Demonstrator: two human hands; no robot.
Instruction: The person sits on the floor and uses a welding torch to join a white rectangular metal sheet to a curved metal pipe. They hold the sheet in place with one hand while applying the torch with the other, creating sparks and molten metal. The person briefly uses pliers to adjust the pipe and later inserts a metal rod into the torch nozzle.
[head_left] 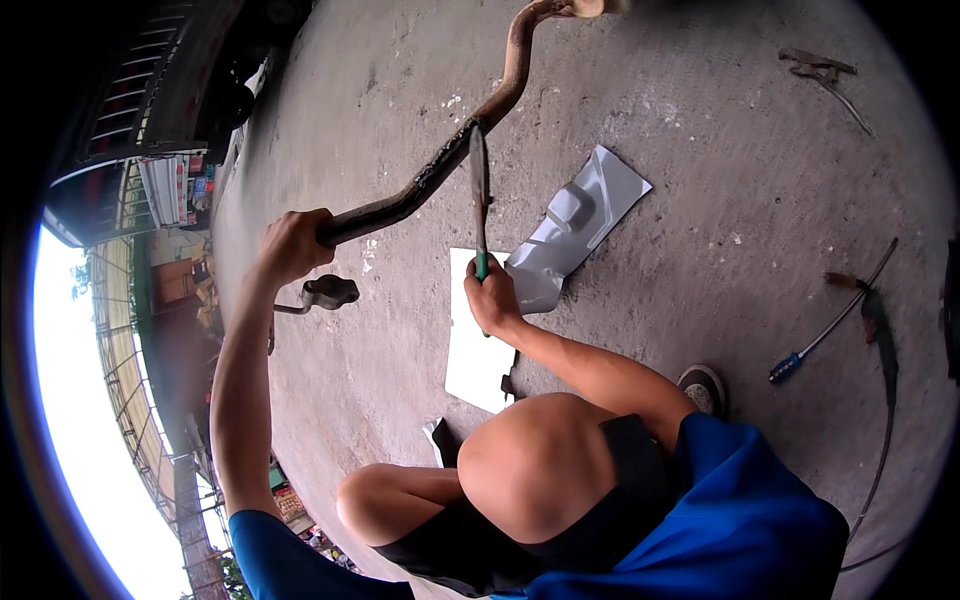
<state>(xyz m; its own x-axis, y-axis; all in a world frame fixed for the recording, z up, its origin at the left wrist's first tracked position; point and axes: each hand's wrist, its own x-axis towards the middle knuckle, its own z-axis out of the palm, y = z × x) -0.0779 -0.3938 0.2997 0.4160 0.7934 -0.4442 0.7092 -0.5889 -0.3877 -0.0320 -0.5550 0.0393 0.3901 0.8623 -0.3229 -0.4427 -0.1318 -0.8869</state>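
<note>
My left hand (292, 246) is closed around the dark end of a long, bent metal pipe (400, 198), which rises away to the upper right and turns rusty brown. Black, lumpy residue coats the pipe's middle. In my right hand (493, 298) is a green-handled tool (481, 200) with a long, narrow, dirty blade; I cannot make out its exact kind. Its tip meets the pipe at the residue. Below my left hand, a dark metal lump on a thin rod (330, 292) shows; whether it joins the pipe I cannot tell.
A white sheet (475, 345) and a shaped silver-grey panel (580, 215) lie on the concrete before my knees. To the right are a blue-handled screwdriver (787, 368) and a black cable (884, 400). A rusty clamp (820, 68) lies far right; a truck (150, 100) stands far left.
</note>
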